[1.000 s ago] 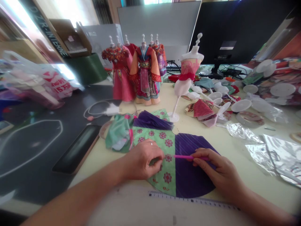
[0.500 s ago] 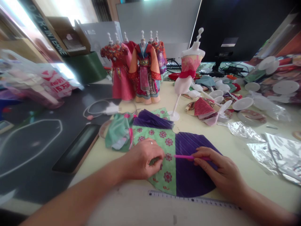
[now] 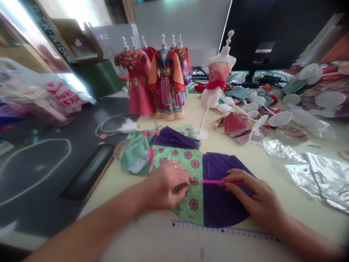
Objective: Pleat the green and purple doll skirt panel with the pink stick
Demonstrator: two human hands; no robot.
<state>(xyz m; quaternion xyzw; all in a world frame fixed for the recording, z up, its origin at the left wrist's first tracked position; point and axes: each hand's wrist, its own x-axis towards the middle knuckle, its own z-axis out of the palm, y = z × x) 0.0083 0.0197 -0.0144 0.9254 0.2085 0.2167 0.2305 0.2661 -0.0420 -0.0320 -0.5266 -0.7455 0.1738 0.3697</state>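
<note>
Green floral fabric (image 3: 194, 214) lies flat at the centre, joined along an edge to dark purple striped fabric (image 3: 222, 207). My left hand (image 3: 170, 183) rests on the green piece, fingers curled together; whatever they may hold is hidden. Between the thumb and fingers of my right hand (image 3: 245, 189) is a pink pen (image 3: 212, 182), its tip at the seam between the two colours. Folded purple cloth (image 3: 174, 138) and a crumpled light green piece (image 3: 136, 149) lie just behind. A white ruler strip (image 3: 226, 231) runs along the near side of the fabric.
Small dressed mannequins (image 3: 166, 83) stand at the back, and another mannequin (image 3: 218, 72) is right of them. Fabric scraps (image 3: 236, 123) and silvery plastic wrappers (image 3: 327, 178) lie to the right. A phone (image 3: 88, 173) is on the left, near a white charger (image 3: 128, 126).
The index finger of my left hand has stretched slightly to the right over the green fabric. My right hand keeps hold of the pen in the same place. The view has shifted slightly.
</note>
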